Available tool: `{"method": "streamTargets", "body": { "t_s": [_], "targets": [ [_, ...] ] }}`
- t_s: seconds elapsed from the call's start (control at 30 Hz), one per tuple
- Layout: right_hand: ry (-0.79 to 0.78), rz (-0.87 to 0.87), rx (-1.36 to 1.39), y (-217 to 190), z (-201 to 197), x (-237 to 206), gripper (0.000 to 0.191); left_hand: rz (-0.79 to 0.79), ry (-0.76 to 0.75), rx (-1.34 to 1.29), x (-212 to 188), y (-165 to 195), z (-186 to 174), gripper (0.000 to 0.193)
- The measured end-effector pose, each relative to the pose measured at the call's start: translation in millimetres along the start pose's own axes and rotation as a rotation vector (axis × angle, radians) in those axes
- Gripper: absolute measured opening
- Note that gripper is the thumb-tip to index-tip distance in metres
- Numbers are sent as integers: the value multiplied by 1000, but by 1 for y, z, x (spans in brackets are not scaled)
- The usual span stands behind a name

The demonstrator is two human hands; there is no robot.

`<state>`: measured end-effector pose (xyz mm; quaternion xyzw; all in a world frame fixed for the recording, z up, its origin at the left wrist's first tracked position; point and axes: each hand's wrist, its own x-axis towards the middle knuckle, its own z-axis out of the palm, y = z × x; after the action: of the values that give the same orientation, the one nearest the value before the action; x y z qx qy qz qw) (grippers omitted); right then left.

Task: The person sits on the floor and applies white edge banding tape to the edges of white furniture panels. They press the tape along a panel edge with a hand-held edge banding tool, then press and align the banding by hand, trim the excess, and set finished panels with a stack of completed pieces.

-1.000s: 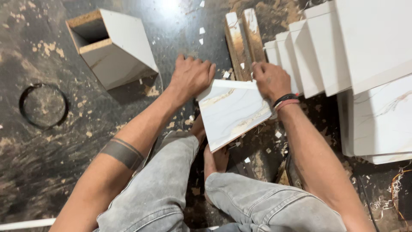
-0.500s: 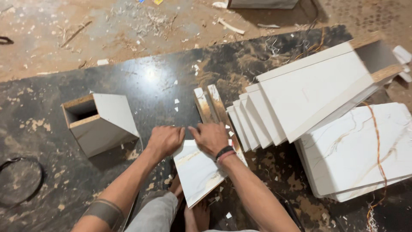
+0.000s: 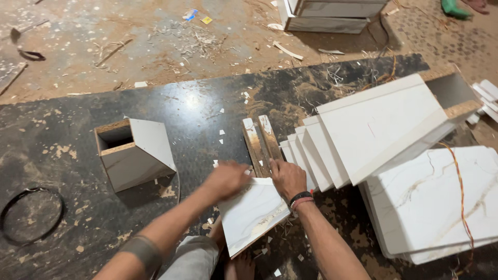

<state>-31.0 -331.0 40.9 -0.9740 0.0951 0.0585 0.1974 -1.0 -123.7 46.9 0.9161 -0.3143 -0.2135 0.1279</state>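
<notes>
On the dark worktop (image 3: 207, 109), a small open box (image 3: 135, 153) stands at the left. My left hand (image 3: 226, 179) lies flat on the top edge of the white panel (image 3: 252, 213), which tilts against my knees. My right hand (image 3: 288, 178) presses its upper corner, fingers spread, just beside two wooden strips (image 3: 262, 142) and a fanned row of white boards (image 3: 363, 129).

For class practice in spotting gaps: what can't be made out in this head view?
- Left hand: motion-blurred, its grip unclear.
- White panel: top edge covered by both hands; the right hand hides its corner.
- Marble-patterned slabs: cut off by the right edge.
- Open box: interior in shadow.
</notes>
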Motion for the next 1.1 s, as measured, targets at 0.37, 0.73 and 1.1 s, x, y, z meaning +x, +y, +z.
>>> {"method": "streamTargets", "body": {
  "t_s": [0.37, 0.73, 1.1],
  "targets": [
    [59, 24, 32, 1, -2, 0, 46, 353, 285, -25, -10, -11, 37, 50],
    [79, -59, -27, -7, -10, -6, 48, 235, 515, -2, -48, -24, 40, 37],
    [-12, -381, -109, -74, 18, 9, 56, 260, 538, 26, -49, -23, 33, 34]
  ]
}}
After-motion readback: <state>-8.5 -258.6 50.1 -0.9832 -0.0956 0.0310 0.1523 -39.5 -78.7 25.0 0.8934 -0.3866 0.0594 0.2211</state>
